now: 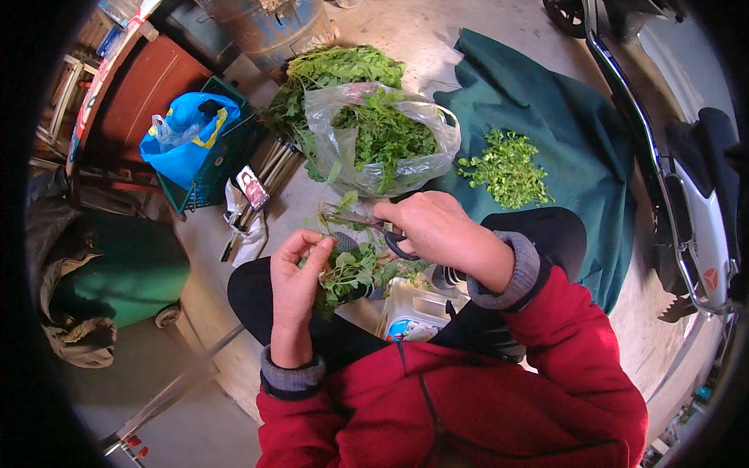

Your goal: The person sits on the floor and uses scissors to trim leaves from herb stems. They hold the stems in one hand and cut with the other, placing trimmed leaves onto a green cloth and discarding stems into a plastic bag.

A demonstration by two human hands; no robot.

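Observation:
Between thumb and fingers, my left hand [301, 272] pinches the thin stems of a leafy green sprig [354, 269]. In my right hand [430, 225] is a pair of scissors with dark handles [398, 244]. The blades [349, 216] point left and lie by the pale stem or root ends above my left fingers; whether they touch is hard to tell. Past my hands stands a clear plastic bag [409, 180] full of leafy greens [389, 131]. A small pile of trimmed-looking sprigs [508, 169] rests on a dark green cloth [562, 117].
A large leafy bunch [351, 64] lies behind the bag, near a rusty blue drum [281, 29]. At left are a green crate [219, 146] holding a blue bag [181, 140], and a phone [253, 187]. A white tub [409, 301] sits between my legs; a scooter [696, 216] stands at right.

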